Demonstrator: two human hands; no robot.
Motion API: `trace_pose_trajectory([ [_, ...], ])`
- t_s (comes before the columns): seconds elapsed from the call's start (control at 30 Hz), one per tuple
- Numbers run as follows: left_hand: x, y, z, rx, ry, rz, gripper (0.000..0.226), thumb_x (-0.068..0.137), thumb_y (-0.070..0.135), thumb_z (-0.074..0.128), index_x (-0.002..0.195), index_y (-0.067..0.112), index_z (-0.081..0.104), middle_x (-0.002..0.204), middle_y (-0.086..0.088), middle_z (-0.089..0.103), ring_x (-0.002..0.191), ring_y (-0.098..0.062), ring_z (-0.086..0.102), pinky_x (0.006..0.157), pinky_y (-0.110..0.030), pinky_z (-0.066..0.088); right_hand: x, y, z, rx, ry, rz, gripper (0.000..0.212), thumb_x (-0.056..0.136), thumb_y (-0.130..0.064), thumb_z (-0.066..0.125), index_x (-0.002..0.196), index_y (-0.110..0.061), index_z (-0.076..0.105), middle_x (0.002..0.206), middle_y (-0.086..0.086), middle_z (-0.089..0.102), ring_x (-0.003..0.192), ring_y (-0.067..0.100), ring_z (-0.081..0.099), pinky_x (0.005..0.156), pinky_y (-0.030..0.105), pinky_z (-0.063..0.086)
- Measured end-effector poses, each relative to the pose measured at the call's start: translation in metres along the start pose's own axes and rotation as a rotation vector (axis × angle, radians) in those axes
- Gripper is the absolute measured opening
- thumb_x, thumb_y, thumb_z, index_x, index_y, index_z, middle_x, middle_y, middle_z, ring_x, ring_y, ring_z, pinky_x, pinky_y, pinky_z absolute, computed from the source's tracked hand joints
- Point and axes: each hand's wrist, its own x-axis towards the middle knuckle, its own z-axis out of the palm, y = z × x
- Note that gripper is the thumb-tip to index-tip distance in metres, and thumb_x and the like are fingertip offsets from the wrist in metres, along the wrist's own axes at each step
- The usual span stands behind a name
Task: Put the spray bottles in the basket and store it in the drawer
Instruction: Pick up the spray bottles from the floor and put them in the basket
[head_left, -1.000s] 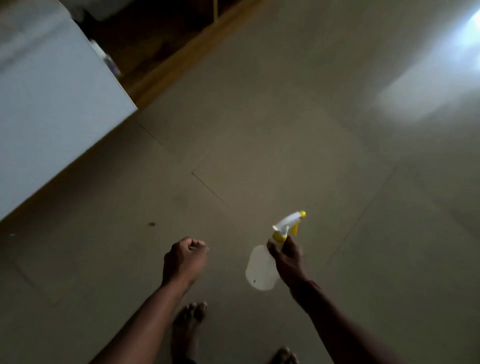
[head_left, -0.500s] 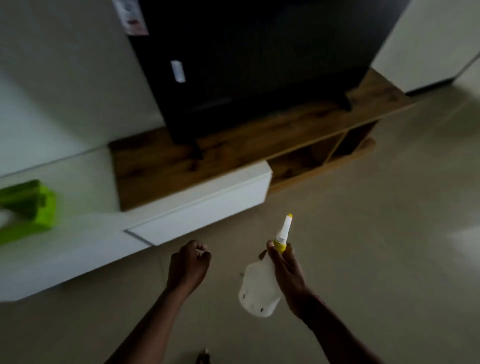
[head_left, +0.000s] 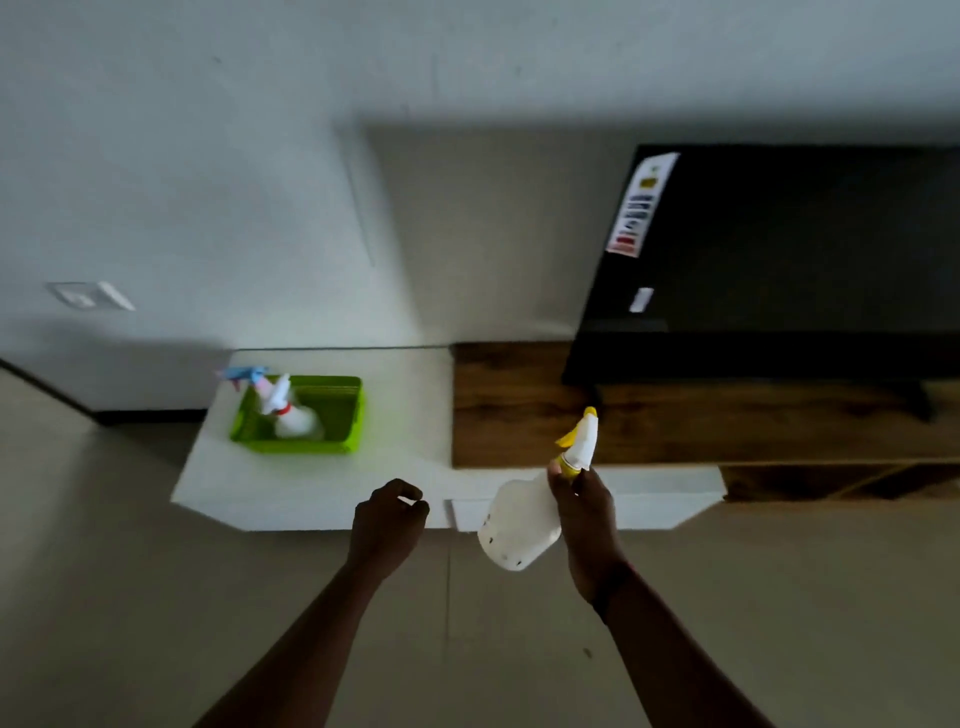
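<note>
In the head view, the right hand (head_left: 584, 512) is wrapped around the neck of a translucent white spray bottle with a yellow trigger (head_left: 524, 525), fingers pressed together just under the nozzle so the body hangs down and to the left at about five o'clock of the frame's centre. The left hand (head_left: 387, 525) floats at about six o'clock, fingers loosely curled with nothing in them. The green basket (head_left: 343, 415) sits on the white cabinet top (head_left: 405, 415) at about nine o'clock from the held bottle, well apart from both hands. Inside it stands a white bottle with a red collar (head_left: 291, 415), and a blue-nozzled bottle (head_left: 244, 374) pokes up at the basket's far left corner, though whether that one stands inside or just beside the rim cannot be told. A white drawer front (head_left: 665, 506) shows directly behind the held bottle, and it looks closed. Judging by this, the task is partway through: at least one bottle is in, the yellow one remains to be placed, and carrying the basket to the drawer, opening it and storing the basket are all still to come.
</note>
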Motion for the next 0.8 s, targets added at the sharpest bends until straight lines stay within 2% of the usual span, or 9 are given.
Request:
trace_pose_trajectory([
  [0.1,0.023,-0.011,-0.036,-0.037,0.044,-0.086,0.007,0.08,0.019,0.064,0.084,0.021,0.069,0.072,0.001,0.073,0.078,-0.02,0.069,0.066,-0.025,0.042,0.015,-0.011,0.041,-0.022,-0.042,0.018,0.013,0.093,-0.022,0.058,0.093,-0.009,0.061,0.077,-0.001,0.057,0.071,0.014,0.05,0.064,0.028,0.044],
  [0.2,0.05,-0.025,-0.063,-0.033,0.065,-0.161,0.006,0.079,0.023,0.065,0.083,0.023,0.069,0.082,-0.001,0.075,0.082,-0.022,0.071,0.076,-0.028,0.05,0.033,-0.012,0.078,-0.102,-0.098,-0.015,0.012,0.092,-0.02,0.059,0.1,-0.012,0.063,0.082,0.001,0.064,0.073,0.013,0.057,0.058,0.019,0.048],
  [0.3,0.085,-0.035,-0.09,-0.061,0.086,-0.229,0.005,0.076,0.025,0.066,0.08,0.024,0.068,0.083,-0.002,0.075,0.083,-0.023,0.071,0.081,-0.034,0.056,0.059,-0.009,0.121,-0.156,-0.142,0.005,0.011,0.091,-0.017,0.061,0.101,-0.016,0.065,0.087,0.001,0.068,0.079,0.014,0.062,0.064,0.025,0.05],
  [0.4,0.121,-0.045,-0.113,-0.091,0.121,-0.307,0.009,0.071,0.029,0.066,0.079,0.023,0.069,0.076,-0.001,0.075,0.079,-0.023,0.073,0.077,-0.039,0.06,0.089,-0.008,0.167,-0.16,-0.191,0.058,0.011,0.088,-0.016,0.065,0.085,-0.027,0.065,0.087,0.0,0.07,0.082,0.018,0.064,0.073,0.033,0.051],
  [0.47,0.137,-0.045,-0.126,-0.108,0.124,-0.354,0.012,0.069,0.032,0.066,0.078,0.024,0.069,0.074,-0.001,0.076,0.078,-0.023,0.073,0.075,-0.041,0.061,0.104,-0.011,0.194,-0.146,-0.204,0.092,0.015,0.086,-0.014,0.068,0.078,-0.027,0.065,0.081,-0.002,0.07,0.079,0.017,0.063,0.071,0.03,0.05],
  [0.57,0.167,-0.047,-0.141,-0.077,0.099,-0.353,0.015,0.072,0.033,0.065,0.085,0.025,0.069,0.085,-0.003,0.076,0.081,-0.023,0.073,0.077,-0.038,0.06,0.13,-0.009,0.234,-0.176,-0.23,0.106,0.016,0.08,-0.017,0.075,0.08,-0.03,0.067,0.08,-0.004,0.07,0.077,0.014,0.063,0.07,0.033,0.052],
  [0.67,0.195,-0.047,-0.155,-0.071,0.104,-0.336,0.018,0.076,0.033,0.064,0.091,0.025,0.069,0.094,-0.003,0.076,0.088,-0.024,0.072,0.085,-0.035,0.055,0.153,-0.003,0.267,-0.238,-0.211,0.106,0.026,0.073,-0.02,0.081,0.086,-0.037,0.067,0.088,-0.007,0.073,0.086,0.015,0.069,0.082,0.041,0.056],
  [0.73,0.213,-0.054,-0.164,-0.075,0.101,-0.326,0.018,0.079,0.031,0.064,0.094,0.023,0.068,0.092,-0.003,0.076,0.089,-0.023,0.072,0.085,-0.032,0.053,0.163,-0.001,0.29,-0.286,-0.185,0.103,0.029,0.071,-0.019,0.081,0.087,-0.039,0.068,0.089,-0.012,0.072,0.091,0.016,0.068,0.088,0.041,0.055],
  [0.8,0.23,-0.059,-0.171,-0.087,0.115,-0.308,0.016,0.08,0.03,0.063,0.094,0.023,0.067,0.091,-0.004,0.076,0.09,-0.024,0.072,0.083,-0.03,0.053,0.173,0.002,0.311,-0.336,-0.184,0.088,0.029,0.071,-0.018,0.081,0.094,-0.034,0.071,0.088,-0.009,0.072,0.091,0.018,0.068,0.088,0.04,0.054],
])
